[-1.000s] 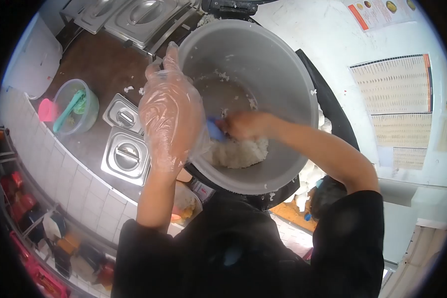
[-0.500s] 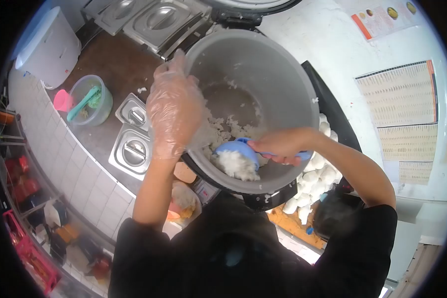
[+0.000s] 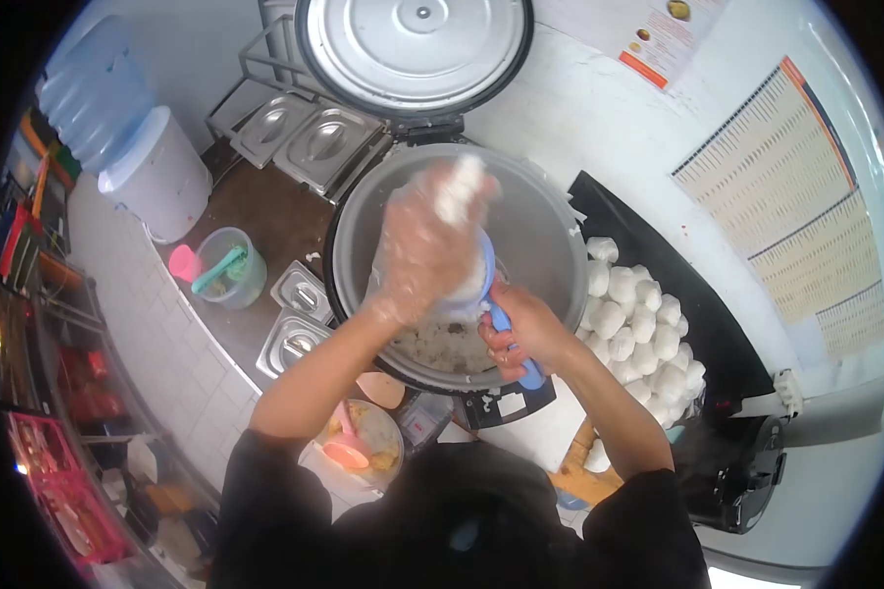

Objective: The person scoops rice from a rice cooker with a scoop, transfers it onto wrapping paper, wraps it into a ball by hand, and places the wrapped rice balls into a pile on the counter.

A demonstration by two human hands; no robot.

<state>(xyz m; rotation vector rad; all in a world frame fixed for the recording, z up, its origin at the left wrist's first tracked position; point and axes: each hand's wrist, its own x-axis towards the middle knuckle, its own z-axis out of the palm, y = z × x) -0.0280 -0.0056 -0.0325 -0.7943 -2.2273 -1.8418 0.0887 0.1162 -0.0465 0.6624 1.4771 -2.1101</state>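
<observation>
My left hand (image 3: pixel 427 245), in a clear plastic glove, is over the large grey cooker pot (image 3: pixel 555 236). Its fingers are blurred but look curled round a white clump of rice (image 3: pixel 458 191). My right hand (image 3: pixel 525 332) is bare and wrapped round the handle of a blue rice scoop (image 3: pixel 501 319). The scoop's bowl is tilted up against the gloved hand, which hides part of it. Loose cooked rice (image 3: pixel 447 348) lies at the bottom of the pot, on the near side.
The cooker's lid (image 3: pixel 417 49) stands open behind. Several white wrapped balls (image 3: pixel 643 324) are piled at right, beside a black container (image 3: pixel 731 471). On the left are lidded steel pans (image 3: pixel 290 339), a clear tub (image 3: pixel 236 280), and a bowl with an orange scoop (image 3: pixel 347 452).
The blue scoop has risen from the rice towards my left hand. My left hand has moved from the pot's left rim to above its middle and now carries rice. The view has shifted.
</observation>
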